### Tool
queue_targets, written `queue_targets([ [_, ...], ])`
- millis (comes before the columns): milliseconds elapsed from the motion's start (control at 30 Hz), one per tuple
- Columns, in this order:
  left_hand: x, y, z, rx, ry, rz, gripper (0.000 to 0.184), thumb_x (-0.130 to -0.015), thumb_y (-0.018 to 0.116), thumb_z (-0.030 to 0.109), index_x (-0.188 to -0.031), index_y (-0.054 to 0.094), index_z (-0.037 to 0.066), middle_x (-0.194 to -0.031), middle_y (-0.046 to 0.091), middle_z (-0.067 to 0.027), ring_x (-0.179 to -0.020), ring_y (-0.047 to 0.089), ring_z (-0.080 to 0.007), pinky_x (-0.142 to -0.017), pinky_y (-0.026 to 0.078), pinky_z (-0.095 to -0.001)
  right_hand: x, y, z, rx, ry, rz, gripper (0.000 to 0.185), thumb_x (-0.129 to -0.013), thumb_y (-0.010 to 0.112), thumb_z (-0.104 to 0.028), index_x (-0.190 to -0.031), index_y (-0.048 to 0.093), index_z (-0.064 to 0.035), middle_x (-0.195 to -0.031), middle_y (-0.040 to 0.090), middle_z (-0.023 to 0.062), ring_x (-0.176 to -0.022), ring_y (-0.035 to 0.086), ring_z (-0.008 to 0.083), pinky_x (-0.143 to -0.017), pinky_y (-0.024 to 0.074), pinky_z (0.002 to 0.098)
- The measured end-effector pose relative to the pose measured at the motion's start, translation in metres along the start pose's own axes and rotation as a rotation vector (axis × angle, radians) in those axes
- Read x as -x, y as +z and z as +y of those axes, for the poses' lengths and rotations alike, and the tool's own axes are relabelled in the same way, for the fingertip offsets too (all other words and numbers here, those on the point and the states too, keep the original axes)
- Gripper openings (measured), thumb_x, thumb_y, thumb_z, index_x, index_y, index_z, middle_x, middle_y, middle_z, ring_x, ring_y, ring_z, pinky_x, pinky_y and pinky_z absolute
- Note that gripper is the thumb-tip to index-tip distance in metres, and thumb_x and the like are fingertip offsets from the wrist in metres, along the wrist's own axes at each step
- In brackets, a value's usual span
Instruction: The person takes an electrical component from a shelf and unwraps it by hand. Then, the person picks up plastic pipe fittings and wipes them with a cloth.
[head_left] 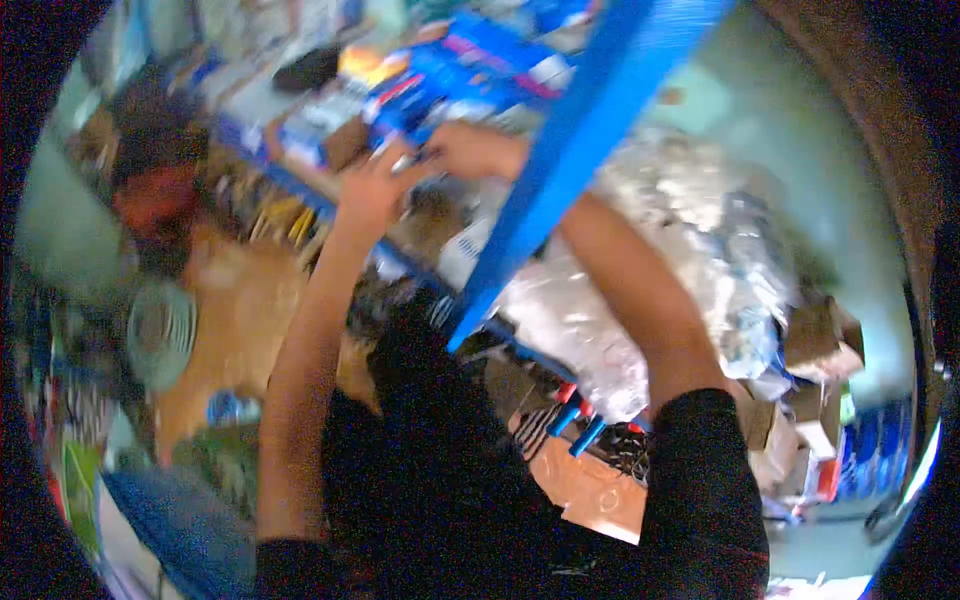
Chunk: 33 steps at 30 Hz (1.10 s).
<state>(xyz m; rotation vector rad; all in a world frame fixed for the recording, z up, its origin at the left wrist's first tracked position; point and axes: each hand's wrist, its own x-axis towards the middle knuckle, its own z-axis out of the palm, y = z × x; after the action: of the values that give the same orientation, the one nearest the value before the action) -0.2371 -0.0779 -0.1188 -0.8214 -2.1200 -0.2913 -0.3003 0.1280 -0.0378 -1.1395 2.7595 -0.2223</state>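
Both my hands reach to the cluttered shelf at the upper middle, close together. My left hand (375, 190) has its fingers bent beside a small brown box (346, 143). My right hand (468, 150) is just right of it, fingers pointing toward the left hand. Motion blur hides what either hand holds, if anything. Blue packets (440, 75) and a yellow item (372, 66) lie just beyond the hands. A blue metal post (560, 150) crosses in front of my right wrist.
Clear plastic bags (690, 240) are piled to the right, with open cardboard boxes (822, 340) below them. Blue-handled tools (575, 425) sit at the lower middle. A large cardboard piece (240, 310) and a round, ribbed pale object (162, 335) are at the left.
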Motion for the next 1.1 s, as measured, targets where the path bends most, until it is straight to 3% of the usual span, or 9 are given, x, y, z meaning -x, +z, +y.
queue_targets([
  [33,0.005,0.009,-0.003,0.059,-0.055,0.000,0.057,-0.072,0.068,0.004,-0.123,0.069,0.029,-0.119,0.062,-0.0076,-0.098,0.067,-0.0313,-0.077,0.056,-0.0442,0.004,0.002,-0.005,-0.167,-0.226,0.120,0.041,-0.092,0.066,-0.045,-0.105,0.073,-0.0066,-0.096,0.073,0.0200,-0.086,0.072,0.0322,-0.079,0.0548,0.0462],
  [67,0.010,0.018,-0.005,0.119,-0.110,0.003,0.054,-0.070,0.067,0.002,-0.120,0.070,0.023,-0.117,0.063,-0.0096,-0.096,0.066,-0.0346,-0.079,0.055,-0.0459,-0.011,0.015,0.021,0.078,-0.131,0.041,0.037,-0.092,0.064,-0.041,-0.106,0.072,-0.0075,-0.095,0.073,0.0209,-0.085,0.072,0.0355,-0.079,0.0559,0.0471],
  [167,0.005,0.012,-0.004,0.197,-0.076,-0.032,0.050,-0.070,0.068,0.000,-0.115,0.069,0.019,-0.114,0.062,-0.0103,-0.089,0.065,-0.0356,-0.077,0.053,-0.0472,0.006,0.013,-0.017,0.271,0.128,0.069,0.026,-0.088,0.064,-0.024,-0.108,0.070,-0.0088,-0.096,0.073,0.0192,-0.086,0.072,0.0380,-0.075,0.0572,0.0494],
  [400,-0.002,0.000,0.006,0.236,-0.024,-0.065,0.048,-0.070,0.063,-0.004,-0.114,0.068,0.014,-0.116,0.059,-0.0101,-0.093,0.064,-0.0365,-0.078,0.053,-0.0468,0.010,0.027,-0.003,0.237,-0.183,0.526,0.017,-0.069,0.071,-0.013,-0.082,0.073,-0.0011,-0.083,0.071,0.0232,-0.081,0.071,0.0417,-0.071,0.0562,0.0496],
  [500,-0.002,-0.004,0.011,0.235,-0.082,-0.102,0.049,-0.069,0.062,-0.006,-0.113,0.069,0.013,-0.118,0.059,-0.0099,-0.096,0.064,-0.0361,-0.080,0.053,-0.0474,-0.002,0.034,-0.006,0.245,-0.156,0.584,0.021,-0.068,0.074,-0.013,-0.082,0.073,0.0018,-0.082,0.071,0.0241,-0.082,0.071,0.0413,-0.070,0.0557,0.0499],
  [733,0.000,-0.007,0.013,0.291,-0.168,-0.139,0.046,-0.072,0.061,-0.006,-0.112,0.069,0.014,-0.118,0.059,-0.0084,-0.091,0.065,-0.0357,-0.072,0.053,-0.0487,-0.008,0.039,0.000,0.228,-0.283,0.663,0.025,-0.073,0.074,-0.021,-0.090,0.072,-0.0033,-0.089,0.071,0.0193,-0.089,0.071,0.0380,-0.074,0.0531,0.0507],
  [967,-0.005,-0.014,0.023,0.190,-0.056,-0.015,0.040,-0.074,0.063,-0.005,-0.109,0.071,0.011,-0.114,0.058,-0.0065,-0.078,0.065,-0.0342,-0.063,0.051,-0.0442,0.015,0.045,0.002,0.218,-0.346,0.767,0.028,-0.077,0.072,-0.029,-0.097,0.070,-0.0089,-0.094,0.072,0.0137,-0.094,0.070,0.0350,-0.076,0.0501,0.0518],
  [1033,-0.002,-0.015,0.020,0.257,-0.093,-0.069,0.038,-0.075,0.063,-0.004,-0.110,0.072,0.010,-0.113,0.058,-0.0063,-0.078,0.064,-0.0329,-0.062,0.050,-0.0435,0.019,0.044,-0.004,0.196,-0.343,0.871,0.029,-0.079,0.072,-0.032,-0.099,0.069,-0.0104,-0.096,0.072,0.0121,-0.095,0.070,0.0342,-0.077,0.0493,0.0521],
  [1100,-0.001,-0.015,0.020,0.272,-0.118,-0.042,0.030,-0.082,0.063,0.000,-0.110,0.072,0.008,-0.113,0.057,-0.0077,-0.083,0.064,-0.0318,-0.067,0.050,-0.0423,0.026,0.036,-0.023,0.073,-0.350,1.097,0.026,-0.079,0.071,-0.032,-0.093,0.070,-0.0098,-0.088,0.072,0.0141,-0.083,0.071,0.0347,-0.070,0.0523,0.0502],
])
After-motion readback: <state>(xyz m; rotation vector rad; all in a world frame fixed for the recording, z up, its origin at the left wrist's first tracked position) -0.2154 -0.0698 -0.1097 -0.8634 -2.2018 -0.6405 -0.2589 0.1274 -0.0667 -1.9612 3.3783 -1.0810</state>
